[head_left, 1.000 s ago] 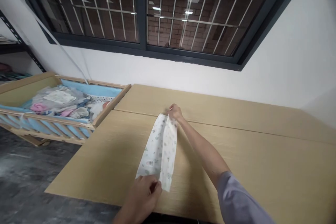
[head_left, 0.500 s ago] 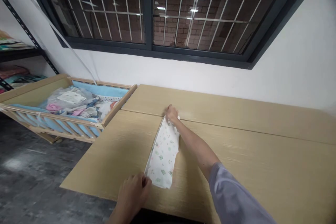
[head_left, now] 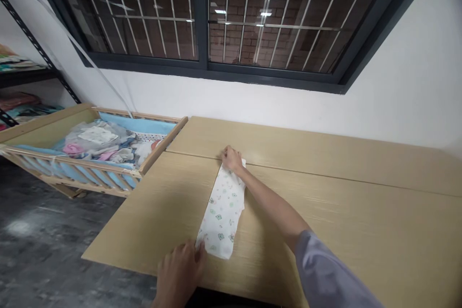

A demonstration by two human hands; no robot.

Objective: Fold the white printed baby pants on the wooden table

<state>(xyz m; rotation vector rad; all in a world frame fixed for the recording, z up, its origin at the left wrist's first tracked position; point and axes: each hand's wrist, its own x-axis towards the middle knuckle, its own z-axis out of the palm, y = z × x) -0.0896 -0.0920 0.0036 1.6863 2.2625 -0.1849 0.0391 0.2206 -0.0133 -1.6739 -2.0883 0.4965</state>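
A white folded cloth (head_left: 223, 211) with small green and pink prints lies lengthwise on the wooden table. It looks like a small garment, perhaps baby trousers, with a slight bump along its right edge. My right hand (head_left: 231, 158) reaches to its far end, fingers closed on the upper left corner. At the near end, my left hand (head_left: 181, 264) pinches the lower left corner between thumb and fingers. The left edge runs fairly straight between both hands.
The pale wooden table (head_left: 325, 221) has a seam across it. To the left stands a wooden crib (head_left: 144, 166) with blue lining, clothes and a plastic bag (head_left: 104, 137) inside. A barred window (head_left: 202, 65) is in the wall behind. Shelving (head_left: 32, 74) with fabrics stands far left.
Both hands have shifted slightly left with the cloth. Its left edge, raised a little before, now lies flatter and straighter.
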